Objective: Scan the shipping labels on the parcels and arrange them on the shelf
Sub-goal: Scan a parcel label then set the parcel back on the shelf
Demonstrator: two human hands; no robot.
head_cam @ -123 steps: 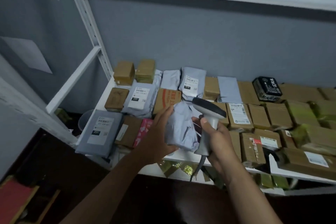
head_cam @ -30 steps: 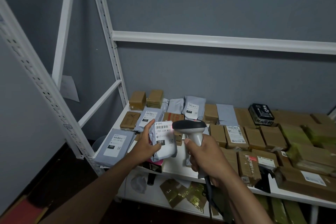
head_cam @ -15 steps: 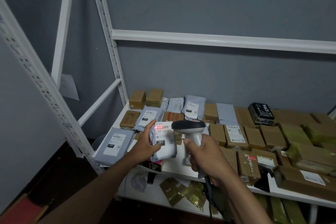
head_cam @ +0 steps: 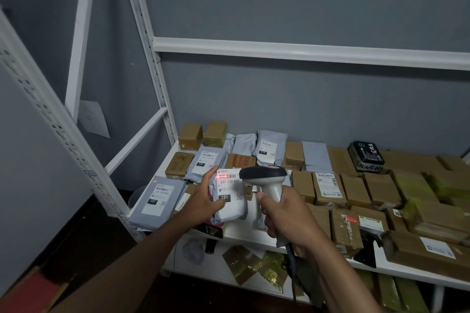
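Grey mailer parcel (head_cam: 230, 202) held up over the shelf's (head_cam: 254, 235) front-left edge, label lit red | left hand (head_cam: 203, 202) fingers curled round its left side | right hand (head_cam: 286, 213) fingers wrapped round the scanner (head_cam: 267, 181) handle, head just beside the label | brown boxes (head_cam: 356, 190) across the shelf

Held mailer (head_cam: 230, 201) label: "231-239-K01", "231".
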